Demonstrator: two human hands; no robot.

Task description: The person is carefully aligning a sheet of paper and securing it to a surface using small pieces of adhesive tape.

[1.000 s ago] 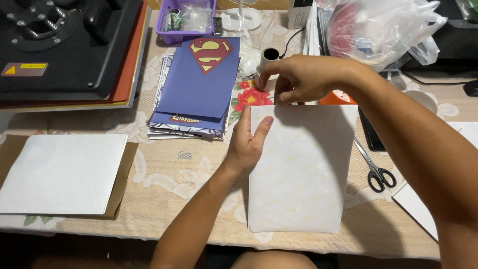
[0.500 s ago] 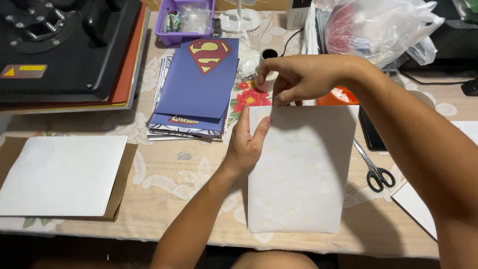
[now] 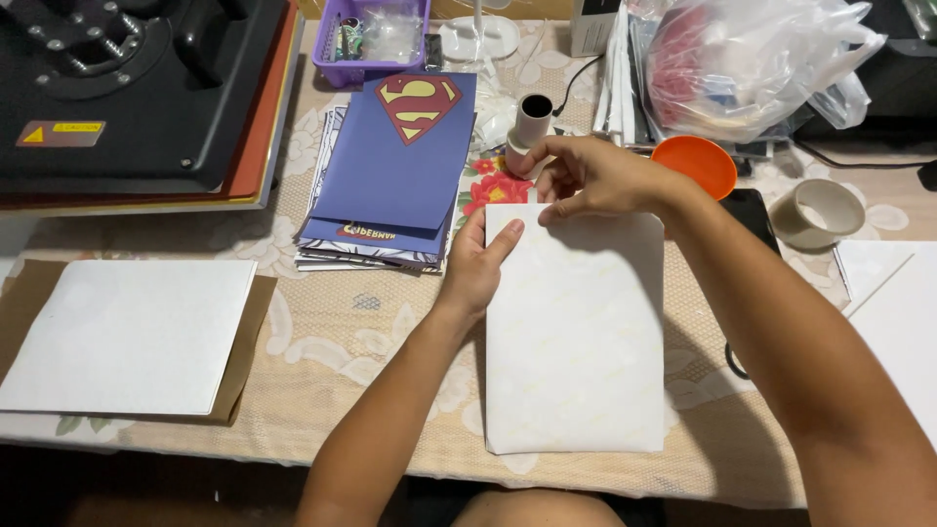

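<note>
Fingers of my right hand (image 3: 586, 181) pinch the white sheet's (image 3: 574, 342) top edge at twelve o'clock. My left hand (image 3: 478, 263) lies flat, fingers extended, on its nine o'clock edge, just beside the blue folder stack (image 3: 390, 166). Bare tablecloth (image 3: 342, 322) lies open at eight o'clock.

White sheet (image 3: 576, 332), blue folder (image 3: 390, 166) with red-yellow emblem, orange bowl (image 3: 695, 164), purple basket (image 3: 369, 39), beige lace tablecloth (image 3: 342, 322)

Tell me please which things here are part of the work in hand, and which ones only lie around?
In hand:
- white sheet, flat on the table
- left hand pressing its left edge
- right hand pinching its top edge

Lying about:
- blue folder stack
- orange bowl
- tape roll
- purple basket
- plastic bag
- heat press
</note>
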